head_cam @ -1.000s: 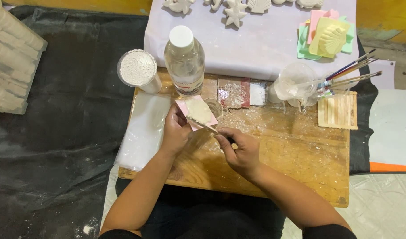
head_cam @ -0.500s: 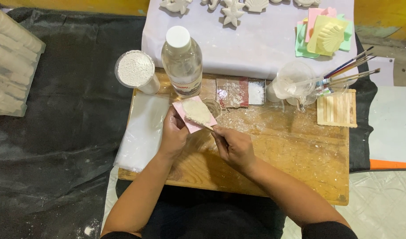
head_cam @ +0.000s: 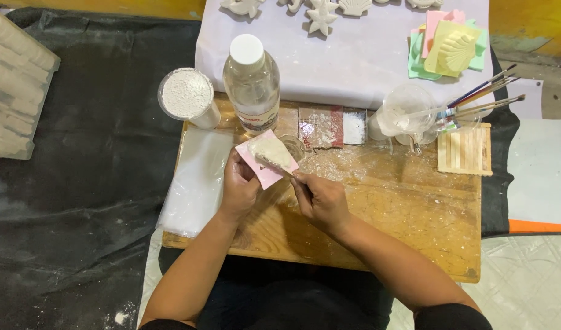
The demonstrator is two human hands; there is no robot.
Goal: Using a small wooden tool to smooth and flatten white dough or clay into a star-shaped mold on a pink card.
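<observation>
Head view, one entry, worked from the centre outward.

Item: pink mould [head_cam: 265, 164], small and flat, filled with pale wet paste, held tilted above the far left part of the wooden table [head_cam: 378, 226], just in front of a clear bottle [head_cam: 251, 82].

Risks, as I judge them: the mould sits at a tilt, so the wet fill could slump or run over the low edge onto the table. Pressure from the tool could flex the soft mould and spoil the cast shape. The small clear cup [head_cam: 293, 146] just behind the mould and the bottle are close enough that a wide stroke could knock them. An open tub of white powder [head_cam: 186, 96] stands near the left elbow line; a bump would spill it onto the black sheet [head_cam: 79, 183].

Grip, left hand [head_cam: 239, 186]: closed around the near corner of the mould, thumb on top, fingers beneath.

Grip, right hand [head_cam: 320, 198]: pinched shut on a thin stick [head_cam: 286, 171] whose tip lies on the paste at the mould's near edge.

Surroundings: clear plastic sheet [head_cam: 198, 183] at the left of the table; brushes [head_cam: 482, 98] in a clear jar at the right; a stack of wooden sticks [head_cam: 465, 150]; coloured moulds [head_cam: 447, 47] and white shell casts [head_cam: 323, 15] on the white cloth [head_cam: 366, 67] beyond.
</observation>
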